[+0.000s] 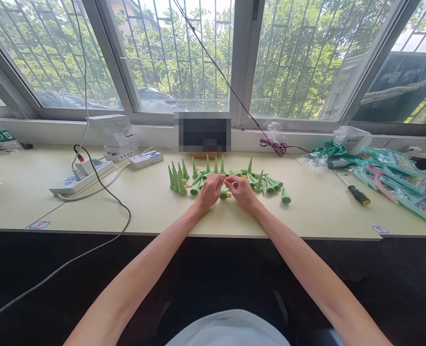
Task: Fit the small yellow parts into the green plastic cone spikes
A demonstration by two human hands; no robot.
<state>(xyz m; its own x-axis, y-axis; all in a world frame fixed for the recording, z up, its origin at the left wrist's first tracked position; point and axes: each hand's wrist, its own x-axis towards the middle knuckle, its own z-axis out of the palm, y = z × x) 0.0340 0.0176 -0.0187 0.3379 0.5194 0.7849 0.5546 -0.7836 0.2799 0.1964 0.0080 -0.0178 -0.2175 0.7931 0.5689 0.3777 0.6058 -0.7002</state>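
Both my hands meet at the middle of the pale desk [155,206], in front of a heap of several green cone-shaped spikes [263,182], some upright, some lying. My left hand [210,190] has its fingers curled in a pinch. My right hand [240,189] is also curled, fingertips touching the left hand's. Between them I see a small yellow part [228,179] and a green cone [223,193] lying just under the fingers. What exactly each hand grips is too small to tell.
A white power strip [81,177] with a black cable [119,204] lies at left, beside stacked white boxes [117,137]. A screwdriver [357,194] and packaged teal items [400,185] lie at right. A blurred dark screen [203,133] stands by the window sill.
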